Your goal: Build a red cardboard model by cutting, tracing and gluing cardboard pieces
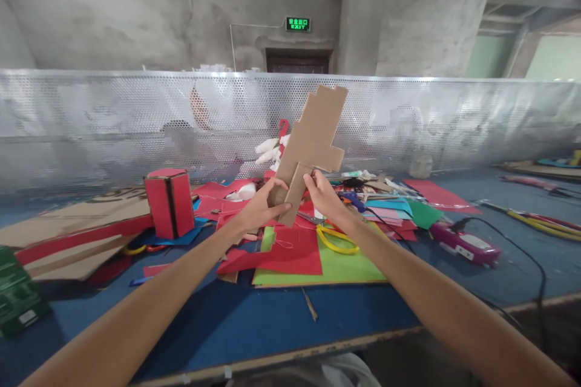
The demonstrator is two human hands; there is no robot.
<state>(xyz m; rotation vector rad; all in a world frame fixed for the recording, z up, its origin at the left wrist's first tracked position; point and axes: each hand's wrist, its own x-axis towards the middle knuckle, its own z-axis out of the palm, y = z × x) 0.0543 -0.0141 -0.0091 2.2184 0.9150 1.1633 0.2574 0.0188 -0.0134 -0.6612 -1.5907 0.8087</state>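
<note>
Between my hands, a stepped piece of brown cardboard (313,124) is tilted up above the table. A narrower cardboard strip (297,190) lies against its lower part. My left hand (263,202) grips the lower left end, thumb and fingers around it. My right hand (324,193) pinches the cardboard from the right near the strip, its thumb on top. Below the hands lie red paper (295,257) and a lime-green sheet (363,269). Yellow-handled scissors (338,240) rest just under my right wrist.
A red box (169,202) stands at left beside large cardboard sheets (77,224). To the right are a purple power strip (465,243) with a black cable and a glue gun (354,201), partly hidden. A perforated metal screen (91,127) runs along the back.
</note>
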